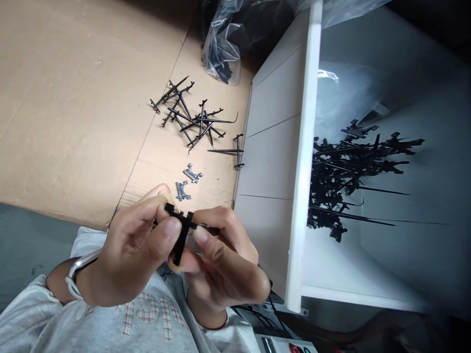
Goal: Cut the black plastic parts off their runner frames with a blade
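Between my two hands, close to my chest, is a small black plastic part (181,240) with notched ends. My left hand (138,245) pinches it with thumb and forefinger from the left. From the right, the thumb and fingers of my right hand (224,255) grip the same part, partly hiding it. Just beyond my fingertips, two small grey notched clips (182,190) lie on the cardboard. Farther off is a loose pile of thin black T-shaped pieces (198,120), and one more such piece (238,151) lies against the white bin.
A white bin (270,162) stands on the right, with a heap of black parts (353,171) inside. A clear plastic bag (222,54) of dark pieces sits at the back. Cardboard (73,98) covers the table. A control box with buttons (285,344) is at the lower right.
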The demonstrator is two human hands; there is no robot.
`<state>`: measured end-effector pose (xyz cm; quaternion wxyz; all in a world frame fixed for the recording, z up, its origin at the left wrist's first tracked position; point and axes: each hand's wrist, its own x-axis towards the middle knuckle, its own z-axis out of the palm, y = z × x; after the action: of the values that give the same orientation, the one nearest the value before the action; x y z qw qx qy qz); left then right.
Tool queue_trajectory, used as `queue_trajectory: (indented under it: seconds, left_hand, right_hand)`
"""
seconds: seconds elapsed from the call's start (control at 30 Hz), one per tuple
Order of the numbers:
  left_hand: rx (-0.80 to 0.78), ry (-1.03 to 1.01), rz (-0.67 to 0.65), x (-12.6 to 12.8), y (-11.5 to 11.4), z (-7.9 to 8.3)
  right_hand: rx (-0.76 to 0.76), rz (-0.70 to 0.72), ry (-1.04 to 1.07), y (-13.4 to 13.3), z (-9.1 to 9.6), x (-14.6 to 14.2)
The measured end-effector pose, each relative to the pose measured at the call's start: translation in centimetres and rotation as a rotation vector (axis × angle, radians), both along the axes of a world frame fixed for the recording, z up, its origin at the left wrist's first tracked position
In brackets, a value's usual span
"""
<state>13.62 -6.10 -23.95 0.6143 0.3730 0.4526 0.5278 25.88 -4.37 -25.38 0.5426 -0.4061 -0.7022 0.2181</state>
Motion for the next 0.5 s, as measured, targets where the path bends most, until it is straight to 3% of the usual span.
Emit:
queue_trajectory:
  seconds: [0.27, 0.5]
  left_hand:
    - [-0.002, -0.074, -0.027, -0.02, -0.01, -0.06]
    - [-0.013, -0.056, -0.007, 0.03, -0.06, 0.08]
  right_hand:
    - [-0.035, 0.016, -0.012, 0.19, 0.35, -0.08]
    - [-0.044, -0.056, -0.033, -0.32, 0.24, -0.09]
